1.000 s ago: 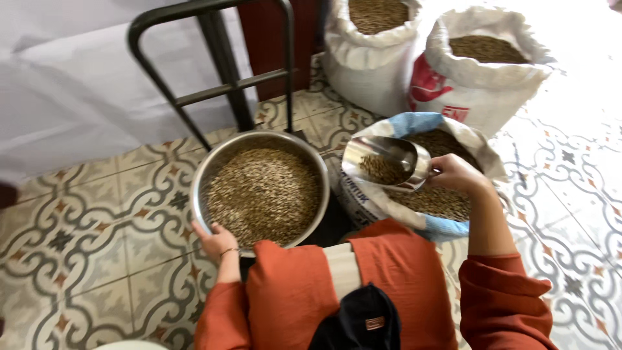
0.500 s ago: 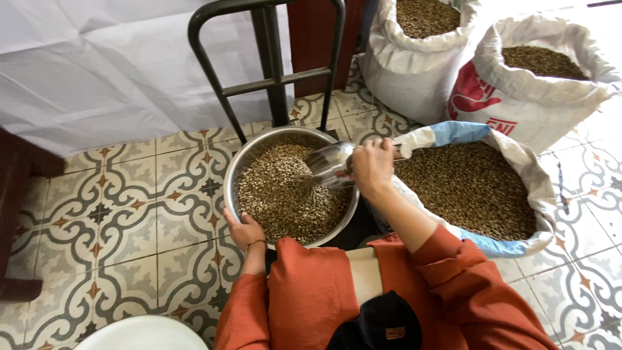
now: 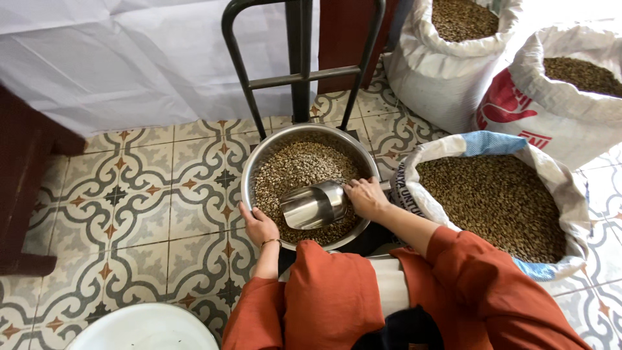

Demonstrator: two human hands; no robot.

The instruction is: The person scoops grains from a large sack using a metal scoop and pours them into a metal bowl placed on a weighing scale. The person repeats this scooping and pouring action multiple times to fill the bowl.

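A: Where is the metal scoop (image 3: pixel 315 205)?

B: It lies tilted over the beans in the steel bowl (image 3: pixel 259 165), its mouth toward the near rim. The right hand (image 3: pixel 367 196) is clenched around its handle, at the right side of the bowl.

A: And the left hand (image 3: pixel 258 224)?

B: It grasps the near-left rim of the bowl, thumb inside.

A: What is around the bowl?

B: An open sack (image 3: pixel 499 201) of beans just right of it, two white sacks (image 3: pixel 453 58) behind that, and a black metal frame (image 3: pixel 299 71) behind the bowl, on the tiled floor (image 3: pixel 129 201).
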